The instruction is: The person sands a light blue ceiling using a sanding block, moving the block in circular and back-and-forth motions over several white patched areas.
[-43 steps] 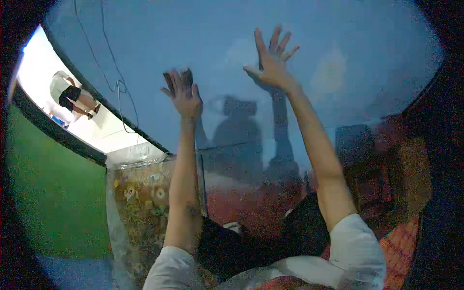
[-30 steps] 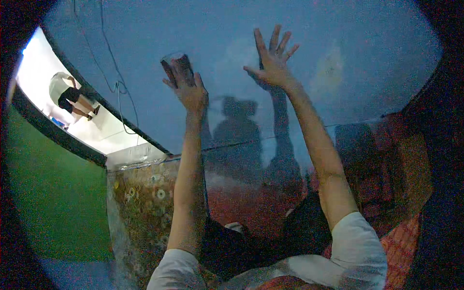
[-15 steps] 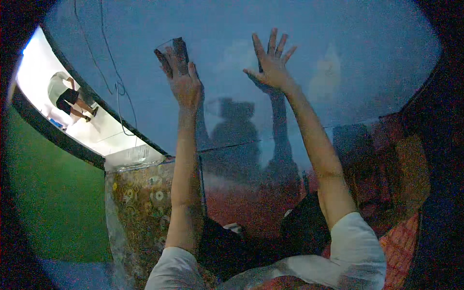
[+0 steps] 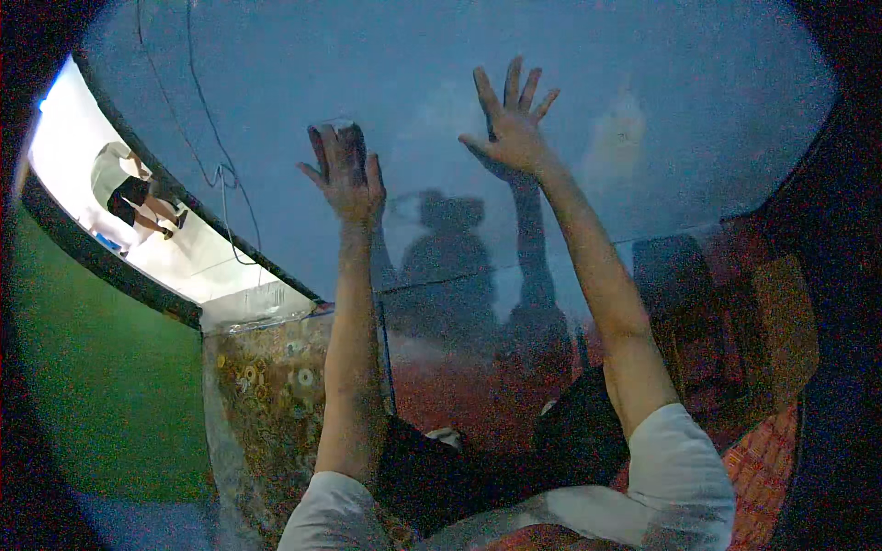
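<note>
Dark block (image 4: pixel 356 140) sits under the left hand (image 4: pixel 352 193), fingers parted; right hand (image 4: pixel 516 140) splays its fingers against the blue wall (image 4: pixel 717 119).

The left hand (image 4: pixel 353 195) lay over a dark object (image 4: pixel 354 140) at the blue wall (image 4: pixel 413 55), fingers extended; the right hand (image 4: pixel 516 140) was spread flat against the same wall. A shadow (image 4: pixel 448 243) fell between the forearms. At left, cables (image 4: pixel 204 101) hung beside a bright opening, where another person (image 4: pixel 129 195) in dark shorts stood.
</note>
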